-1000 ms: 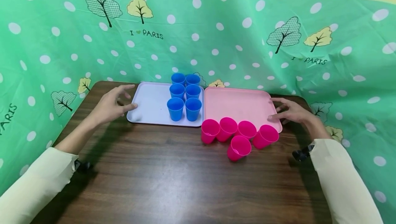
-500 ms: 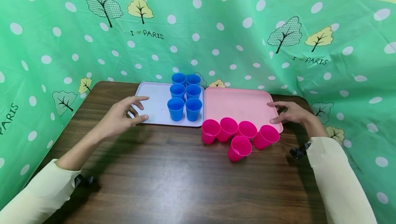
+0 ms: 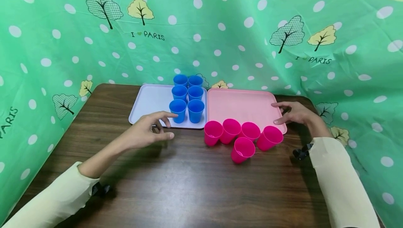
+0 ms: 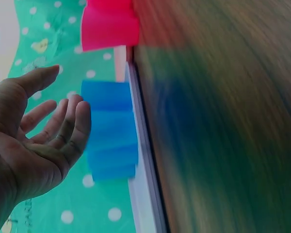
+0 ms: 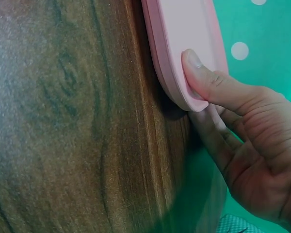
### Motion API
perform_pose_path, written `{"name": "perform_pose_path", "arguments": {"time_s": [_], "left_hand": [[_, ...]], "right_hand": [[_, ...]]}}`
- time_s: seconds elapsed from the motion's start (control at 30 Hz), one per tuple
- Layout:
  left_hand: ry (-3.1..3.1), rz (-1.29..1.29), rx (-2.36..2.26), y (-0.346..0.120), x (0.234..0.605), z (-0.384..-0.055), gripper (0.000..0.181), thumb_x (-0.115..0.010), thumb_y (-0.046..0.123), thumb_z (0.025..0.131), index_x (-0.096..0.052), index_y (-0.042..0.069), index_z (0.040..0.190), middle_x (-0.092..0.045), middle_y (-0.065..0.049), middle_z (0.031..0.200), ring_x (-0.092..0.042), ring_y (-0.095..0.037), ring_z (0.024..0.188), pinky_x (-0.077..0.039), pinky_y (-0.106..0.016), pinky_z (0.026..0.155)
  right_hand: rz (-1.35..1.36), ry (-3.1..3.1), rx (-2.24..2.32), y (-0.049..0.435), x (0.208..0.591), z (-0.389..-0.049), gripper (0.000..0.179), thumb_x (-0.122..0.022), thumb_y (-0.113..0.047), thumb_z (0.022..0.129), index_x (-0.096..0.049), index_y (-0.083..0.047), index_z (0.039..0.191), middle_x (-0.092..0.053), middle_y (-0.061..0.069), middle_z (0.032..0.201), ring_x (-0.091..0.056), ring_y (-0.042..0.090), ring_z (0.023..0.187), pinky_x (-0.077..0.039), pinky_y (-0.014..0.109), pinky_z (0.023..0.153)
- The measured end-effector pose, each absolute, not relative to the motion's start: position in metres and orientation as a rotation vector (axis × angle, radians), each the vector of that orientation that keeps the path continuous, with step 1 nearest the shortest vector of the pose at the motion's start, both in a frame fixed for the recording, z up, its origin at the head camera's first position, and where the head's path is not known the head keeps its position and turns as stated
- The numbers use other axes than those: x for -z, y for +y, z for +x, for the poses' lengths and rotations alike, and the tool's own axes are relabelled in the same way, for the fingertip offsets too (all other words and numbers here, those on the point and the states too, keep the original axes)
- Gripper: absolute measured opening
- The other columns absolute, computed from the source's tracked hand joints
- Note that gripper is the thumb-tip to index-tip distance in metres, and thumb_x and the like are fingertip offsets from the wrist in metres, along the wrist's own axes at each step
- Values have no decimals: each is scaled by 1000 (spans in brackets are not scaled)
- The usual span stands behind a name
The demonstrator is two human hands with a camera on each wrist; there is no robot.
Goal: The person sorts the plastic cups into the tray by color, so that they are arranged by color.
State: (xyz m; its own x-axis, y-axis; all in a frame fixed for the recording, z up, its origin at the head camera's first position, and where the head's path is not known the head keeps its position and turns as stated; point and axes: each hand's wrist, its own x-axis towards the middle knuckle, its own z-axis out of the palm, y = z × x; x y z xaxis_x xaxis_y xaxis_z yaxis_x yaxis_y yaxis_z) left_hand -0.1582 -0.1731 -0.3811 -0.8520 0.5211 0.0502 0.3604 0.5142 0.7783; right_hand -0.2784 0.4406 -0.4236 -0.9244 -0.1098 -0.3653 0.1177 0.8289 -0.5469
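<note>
My left hand [image 3: 146, 131] hovers at the front edge of the pale lavender tray [image 3: 151, 102], fingers loosely spread and holding nothing. In the head view its index fingertip overlaps the front left blue cup [image 3: 177, 108]; the left wrist view shows the hand [image 4: 43, 131] in front of the row of blue cups [image 4: 111, 128]. At the far right, my right hand [image 3: 297, 113] grips the right edge of the pink tray [image 3: 239, 105]. In the right wrist view the thumb [image 5: 196, 73] lies on the tray's rim and the other fingers are partly hidden below it.
Several upright pink cups stand along the pink tray's front edge, one pink cup [image 3: 243, 151] nearer than the others. Blue cups fill the lavender tray's right half in two columns. Both trays sit side by side on the dark wooden table [image 3: 189, 186], before a green dotted cloth [image 3: 220, 39].
My left hand has moved from the lavender tray's left edge rightward and nearer, to beside the blue cups. The right hand has settled its thumb slightly lower on the pink tray's edge.
</note>
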Motion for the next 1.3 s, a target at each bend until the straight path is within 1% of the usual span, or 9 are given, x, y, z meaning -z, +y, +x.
{"name": "perform_pose_path", "arguments": {"time_s": [0.1, 0.2, 0.3, 0.37, 0.53, 0.77, 0.93, 1.07, 1.3], "left_hand": [[2534, 736, -1272, -159, 385, -159, 61, -92, 23, 96, -69, 17, 153, -74, -17, 120, -73, -16, 88, -64, -30, 84], [2503, 705, -1309, -145, 390, -159, 65, -96, 24, 92, -70, 17, 151, -74, -19, 122, -76, -17, 92, -68, -33, 86], [2481, 677, -1340, -133, 396, -158, 69, -98, 26, 89, -70, 15, 151, -74, -19, 129, -79, -23, 102, -70, -39, 92], [2463, 663, -1356, -126, 399, -157, 73, -99, 29, 88, -69, 15, 152, -74, -19, 135, -80, -30, 112, -70, -43, 97], [2424, 638, -1392, -110, 405, -156, 81, -99, 33, 87, -64, 13, 158, -70, -18, 148, -77, -39, 127, -69, -49, 104], [2399, 596, -1424, -89, 405, -157, 88, -100, 32, 85, -60, 13, 162, -64, -12, 161, -75, -38, 134, -67, -51, 108], [2389, 534, -1434, -76, 406, -157, 91, -99, 33, 85, -57, 15, 164, -63, -9, 163, -73, -37, 138, -66, -51, 110], [2393, 507, -1434, -67, 407, -156, 92, -99, 31, 86, -56, 15, 165, -63, -9, 163, -72, -36, 139, -64, -51, 112], [2426, 489, -1428, -55, 414, -159, 91, -101, 32, 84, -58, 16, 162, -69, -10, 155, -72, -35, 138, -65, -48, 112]], "right_hand": [[2, 2624, 815, 442, 423, -278, 94, -96, -33, 91, -51, -8, 169, -55, 29, 137, -67, 32, 102, -68, 31, 81], [-5, 2627, 798, 441, 421, -279, 94, -96, -35, 91, -51, -8, 169, -56, 29, 137, -66, 31, 102, -67, 31, 80], [-13, 2625, 791, 440, 420, -281, 94, -96, -36, 91, -51, -9, 169, -57, 27, 136, -66, 31, 103, -66, 31, 80], [-14, 2621, 798, 439, 420, -283, 94, -97, -35, 91, -52, -9, 169, -57, 26, 135, -66, 31, 102, -66, 31, 80], [-15, 2610, 818, 439, 420, -284, 94, -97, -33, 91, -51, -9, 169, -56, 25, 135, -66, 29, 101, -67, 30, 80], [-3, 2596, 841, 440, 419, -284, 95, -97, -32, 92, -49, -9, 171, -56, 26, 136, -66, 28, 102, -70, 32, 84], [13, 2579, 856, 440, 419, -281, 95, -96, -30, 92, -48, -9, 171, -55, 26, 136, -67, 28, 104, -71, 38, 90], [14, 2580, 847, 440, 418, -279, 96, -97, -33, 92, -48, -9, 171, -55, 26, 136, -67, 29, 105, -71, 40, 91], [14, 2586, 838, 441, 418, -278, 98, -98, -34, 90, -49, -10, 171, -55, 25, 134, -64, 30, 105, -71, 35, 87]]}}
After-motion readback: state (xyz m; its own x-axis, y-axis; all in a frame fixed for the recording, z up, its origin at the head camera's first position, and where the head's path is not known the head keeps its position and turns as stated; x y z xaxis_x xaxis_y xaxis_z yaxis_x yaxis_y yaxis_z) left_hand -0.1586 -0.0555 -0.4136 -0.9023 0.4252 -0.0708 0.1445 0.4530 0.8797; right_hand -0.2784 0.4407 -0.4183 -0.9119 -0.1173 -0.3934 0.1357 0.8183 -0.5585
